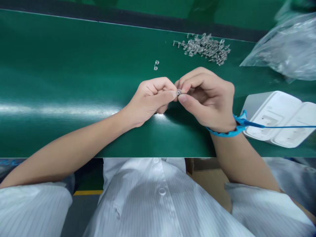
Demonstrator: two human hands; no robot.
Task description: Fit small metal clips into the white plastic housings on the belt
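Observation:
Between the fingertips of both hands sits a small, shiny metal spring piece (179, 92), mostly covered by the fingers. My left hand (156, 97) pinches it from the left, thumb against the curled forefinger. From the right, my right hand (206, 97) grips it with thumb and forefinger. The hands meet just above the green tabletop (74, 72). Beyond them lies a single double-coil metal spring piece (156, 65), two round ends joined by a straight bar. Farther back to the right is a pile of small metal pieces (206, 47).
A clear plastic bag (288, 49) lies at the back right. White boxy units with recessed tops (278, 118) stand right of my right wrist. A blue wrist strap (225, 131) runs its cord over them. A dark strip (123, 18) borders the table's far side.

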